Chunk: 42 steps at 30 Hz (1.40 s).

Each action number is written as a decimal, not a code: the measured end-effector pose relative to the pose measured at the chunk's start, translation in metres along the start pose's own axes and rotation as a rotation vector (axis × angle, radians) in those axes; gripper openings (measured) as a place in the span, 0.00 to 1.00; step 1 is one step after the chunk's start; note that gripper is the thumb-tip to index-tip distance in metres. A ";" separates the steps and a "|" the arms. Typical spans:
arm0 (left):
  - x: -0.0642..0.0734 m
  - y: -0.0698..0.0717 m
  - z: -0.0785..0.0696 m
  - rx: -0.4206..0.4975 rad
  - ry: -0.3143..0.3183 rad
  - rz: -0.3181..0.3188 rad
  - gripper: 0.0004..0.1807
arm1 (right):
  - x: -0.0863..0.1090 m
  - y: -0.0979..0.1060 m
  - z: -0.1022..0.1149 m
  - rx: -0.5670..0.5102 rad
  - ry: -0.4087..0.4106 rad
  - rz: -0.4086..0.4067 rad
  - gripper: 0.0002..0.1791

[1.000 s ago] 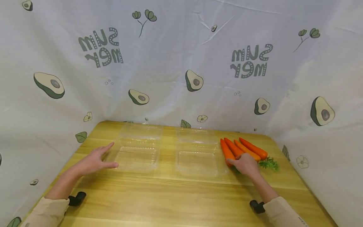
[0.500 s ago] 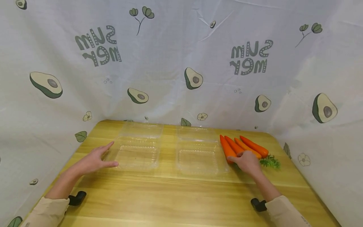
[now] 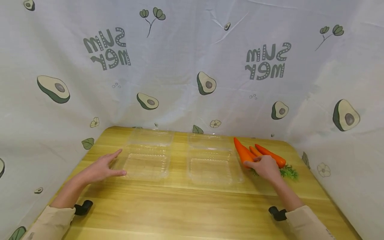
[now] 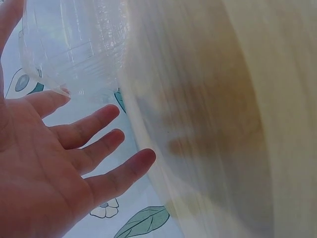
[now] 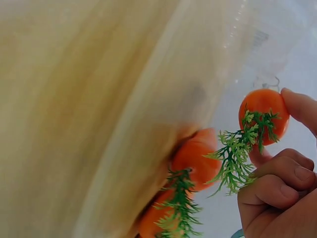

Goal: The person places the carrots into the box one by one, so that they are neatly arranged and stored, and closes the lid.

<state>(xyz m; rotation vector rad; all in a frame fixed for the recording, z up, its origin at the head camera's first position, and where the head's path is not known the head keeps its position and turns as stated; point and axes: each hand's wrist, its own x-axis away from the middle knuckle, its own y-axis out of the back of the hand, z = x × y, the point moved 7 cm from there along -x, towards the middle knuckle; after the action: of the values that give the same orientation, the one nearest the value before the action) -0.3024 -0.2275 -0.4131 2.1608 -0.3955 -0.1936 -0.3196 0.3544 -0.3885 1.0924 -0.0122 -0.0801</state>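
In the head view my right hand [image 3: 268, 167] pinches an orange carrot [image 3: 241, 151] between thumb and fingers, its pointed tip facing the back. The right wrist view shows this carrot [image 5: 258, 101] raised above the others, its feathery green top [image 5: 237, 156] hanging down. Other carrots [image 3: 272, 156] lie beside and under that hand, partly hidden by it. My left hand [image 3: 100, 169] holds nothing; its fingers are spread beside the left clear plastic container [image 3: 146, 166]. In the left wrist view the palm and extended fingers of the left hand [image 4: 64, 153] show.
A second clear plastic container [image 3: 210, 170] stands between the left one and the carrots; both have lids folded open toward the back. They stand on a wooden table [image 3: 180, 210]. A printed white curtain [image 3: 174, 66] encloses its back and sides.
My right hand has lifted the leftmost carrot, which now overlaps its neighbour in the head view. The right hand shifted slightly right and up; the left hand stays put.
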 end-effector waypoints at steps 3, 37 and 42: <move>0.001 0.000 0.000 -0.002 0.005 0.003 0.56 | 0.000 0.003 0.005 -0.015 0.022 0.000 0.33; -0.002 -0.001 0.002 0.034 0.023 0.035 0.56 | -0.013 0.009 0.120 -0.011 0.217 0.090 0.30; -0.002 -0.001 0.003 0.038 0.021 0.033 0.57 | -0.014 0.004 0.140 0.008 0.287 0.095 0.26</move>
<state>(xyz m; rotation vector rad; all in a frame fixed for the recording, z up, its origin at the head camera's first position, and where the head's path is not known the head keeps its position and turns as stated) -0.3045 -0.2286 -0.4161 2.1902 -0.4251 -0.1461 -0.3403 0.2331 -0.3198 1.1019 0.1928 0.1624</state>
